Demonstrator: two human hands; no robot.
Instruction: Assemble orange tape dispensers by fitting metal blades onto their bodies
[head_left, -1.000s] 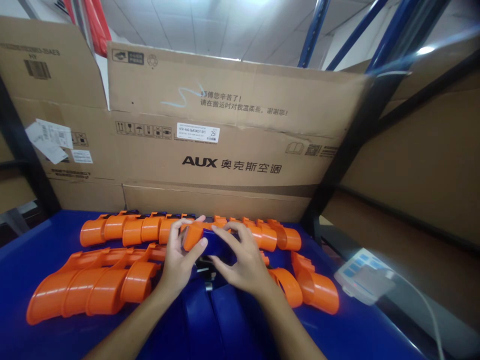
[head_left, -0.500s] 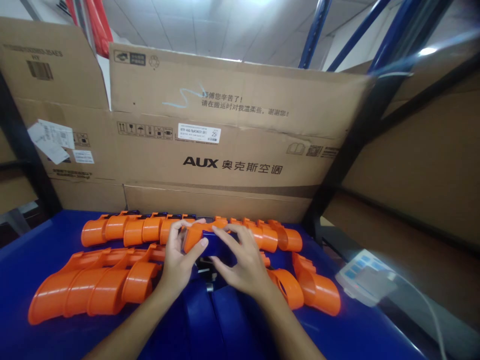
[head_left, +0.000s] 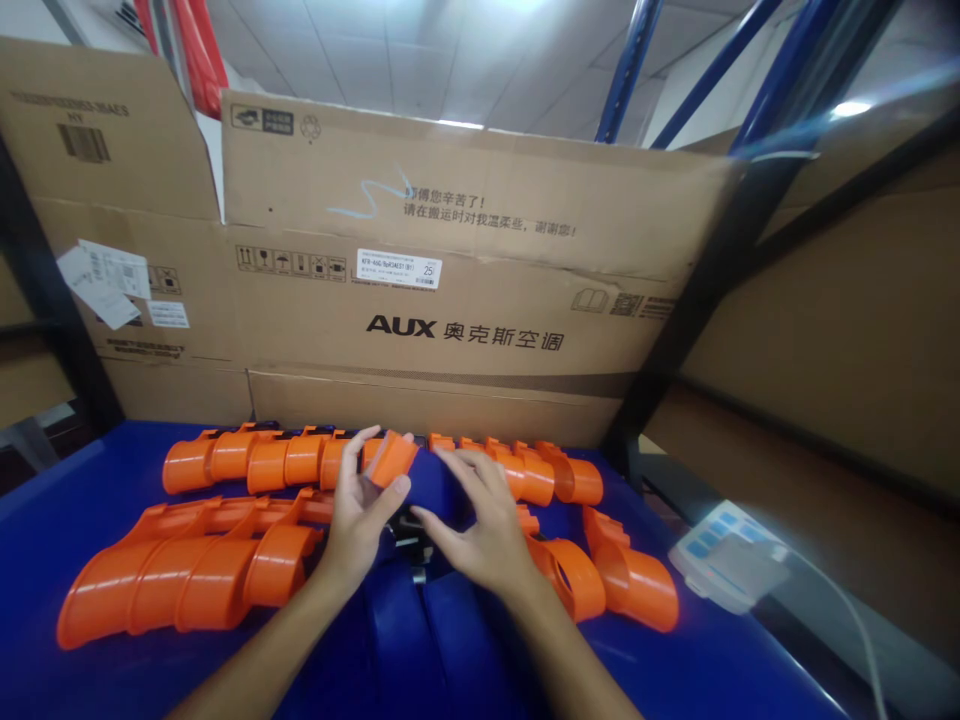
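Observation:
In the middle of the head view, my left hand (head_left: 358, 520) is closed around an orange plastic piece (head_left: 394, 458), its thumb along the near side. A dark blue piece (head_left: 433, 482) sits against the right of the orange one; whether the two are joined I cannot tell. My right hand (head_left: 487, 520) grips the blue piece between curved fingers and thumb. Just below the hands are small metallic parts (head_left: 412, 545), too blurred to name. Closer to me lie larger dark blue curved pieces (head_left: 405, 640).
Orange curved plastic pieces stand in a back row (head_left: 266, 460), at front left (head_left: 180, 580) and at right (head_left: 641, 585), all on a blue tabletop (head_left: 45, 540). Behind rises a cardboard panel (head_left: 315, 350). A white power strip (head_left: 724, 560) with a cable lies at the right edge.
The held pieces have turned between my hands: the orange part now shows mostly at the left, and more of the blue part shows at the right. Both hands stay nearly in place.

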